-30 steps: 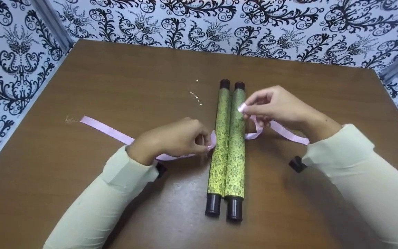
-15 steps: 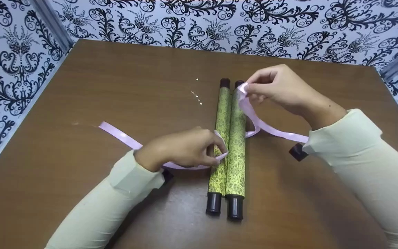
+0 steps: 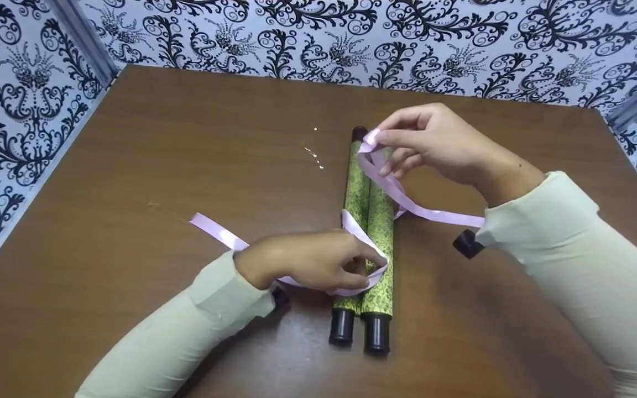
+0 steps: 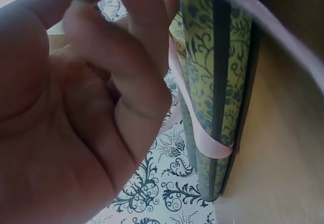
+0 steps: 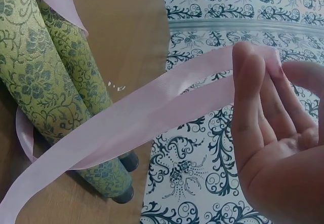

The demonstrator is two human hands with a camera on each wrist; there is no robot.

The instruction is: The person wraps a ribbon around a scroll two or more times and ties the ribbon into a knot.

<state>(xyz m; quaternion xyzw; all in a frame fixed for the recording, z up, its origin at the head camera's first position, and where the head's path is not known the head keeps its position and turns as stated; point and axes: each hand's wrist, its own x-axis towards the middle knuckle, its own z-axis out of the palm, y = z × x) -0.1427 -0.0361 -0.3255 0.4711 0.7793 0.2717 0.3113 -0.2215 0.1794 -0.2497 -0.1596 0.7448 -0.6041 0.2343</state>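
Observation:
A scroll (image 3: 382, 235) in yellow-green floral cloth lies rolled from both ends, its two rolls side by side with dark end knobs. Beneath it passes a pink ribbon (image 3: 445, 216). My left hand (image 3: 310, 260) pinches the ribbon's left part between thumb and finger, over the lower half of the rolls. A loose tail trails to the left past that wrist. Above the scroll's far end, my right hand (image 3: 440, 143) pinches a folded loop of the right part. The right wrist view shows this loop (image 5: 136, 110) as two strands stretching to the fingertips (image 5: 248, 72).
The scroll rests on a brown wooden table (image 3: 213, 138). Small white flecks (image 3: 314, 157) lie left of its far end. White walls with black scrollwork (image 3: 340, 50) stand at the back and sides. A black wrist camera (image 3: 468, 243) sits under the right cuff.
My left hand has moved right and nearer me, drawing its ribbon across both rolls; its tail slid right. My right hand rose toward the far end, then shifted slightly left with the loop.

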